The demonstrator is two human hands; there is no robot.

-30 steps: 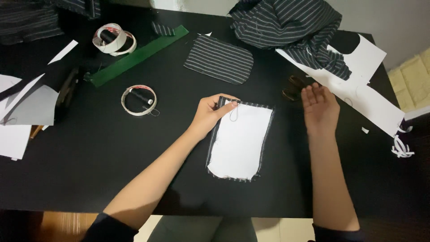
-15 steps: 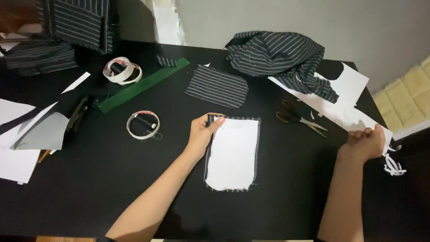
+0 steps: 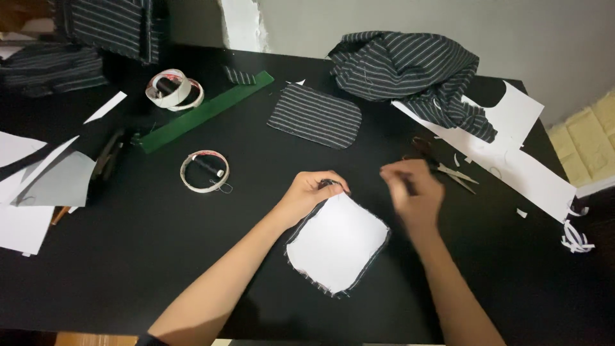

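The left hand (image 3: 312,194) pinches the far corner of the white-faced, striped-edged fabric pocket piece (image 3: 336,243) lying on the black table (image 3: 192,256); the blurred right hand (image 3: 413,195) hovers beside it, grip unclear. Edges look unfinished.

Surface (image 3: 160,256): matt black, smooth. Pocket piece (image 3: 337,242): white paper-like face w/ frayed striped cloth edges; patch (image 3: 314,116) and heap (image 3: 410,67) are striped woven cloth. Ruler (image 3: 205,112): green plastic, scissors (image 3: 448,168) metal.
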